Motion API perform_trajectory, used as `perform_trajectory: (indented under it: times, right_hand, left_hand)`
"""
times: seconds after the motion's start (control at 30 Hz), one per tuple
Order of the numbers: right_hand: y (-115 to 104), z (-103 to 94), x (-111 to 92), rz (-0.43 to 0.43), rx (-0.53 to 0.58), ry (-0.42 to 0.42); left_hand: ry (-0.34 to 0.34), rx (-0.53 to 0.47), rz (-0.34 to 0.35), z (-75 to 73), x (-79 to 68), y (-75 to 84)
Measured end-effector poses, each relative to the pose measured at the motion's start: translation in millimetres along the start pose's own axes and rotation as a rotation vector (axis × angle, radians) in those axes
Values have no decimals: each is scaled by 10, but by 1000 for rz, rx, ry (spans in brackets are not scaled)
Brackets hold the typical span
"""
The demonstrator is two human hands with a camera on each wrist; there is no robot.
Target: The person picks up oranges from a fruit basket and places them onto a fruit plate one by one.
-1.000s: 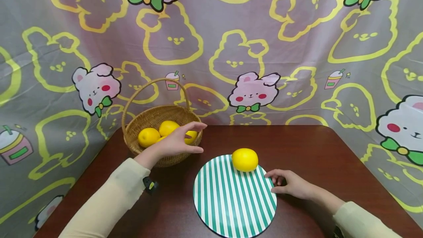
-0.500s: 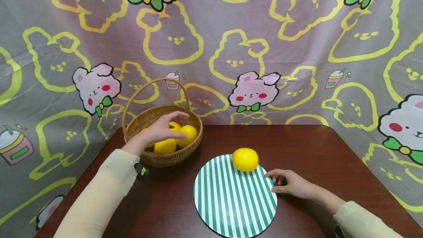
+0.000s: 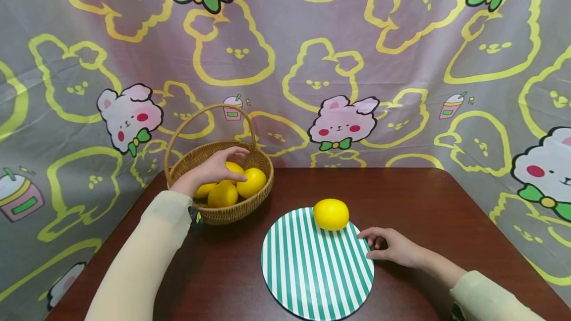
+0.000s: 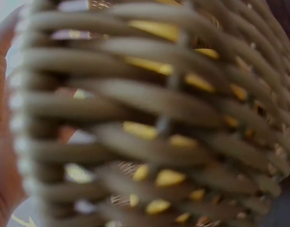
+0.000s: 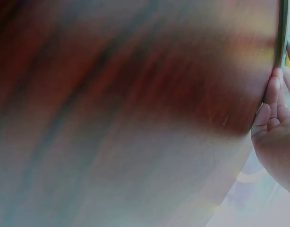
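My left hand (image 3: 209,168) reaches over the wicker basket (image 3: 232,209), fingers spread with a gap to the thumb. Several lemons lie inside; one lemon (image 3: 234,167) shows between fingers and thumb, another lemon (image 3: 251,183) sits just beside the thumb tip. Whether the hand touches either cannot be told. In the left wrist view the basket's weave (image 4: 135,99) covers most of the hand. My right hand (image 3: 394,247) rests at the right rim of a round green-and-white striped plate (image 3: 312,271), fingers loosely bent against its edge. A single lemon (image 3: 331,214) lies near the plate's far edge.
The basket's tall arched handle (image 3: 209,109) rises above the left hand. Both basket and plate stand on a dark reddish-brown table (image 3: 401,192). A patterned cloth (image 3: 401,73) with rabbit drawings hangs behind and along the sides.
My left hand has moved left and back from the basket's right side to over the lemons inside, and lowered among them. The right hand, plate and single lemon have stayed put.
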State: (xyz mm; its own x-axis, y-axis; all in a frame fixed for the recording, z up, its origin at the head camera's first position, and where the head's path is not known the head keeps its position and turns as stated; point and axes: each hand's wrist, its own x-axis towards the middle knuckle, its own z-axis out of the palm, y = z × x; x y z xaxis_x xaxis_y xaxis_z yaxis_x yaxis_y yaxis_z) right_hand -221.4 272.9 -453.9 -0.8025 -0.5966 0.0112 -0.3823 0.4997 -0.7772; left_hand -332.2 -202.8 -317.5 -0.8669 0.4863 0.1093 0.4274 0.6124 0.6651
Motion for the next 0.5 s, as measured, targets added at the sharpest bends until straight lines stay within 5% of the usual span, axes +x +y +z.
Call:
perform_trajectory:
  times: [0.5]
  right_hand:
    - [5, -2, -5, 19, -10, 3]
  left_hand:
    - [-52, -42, -15, 238, 137, -227]
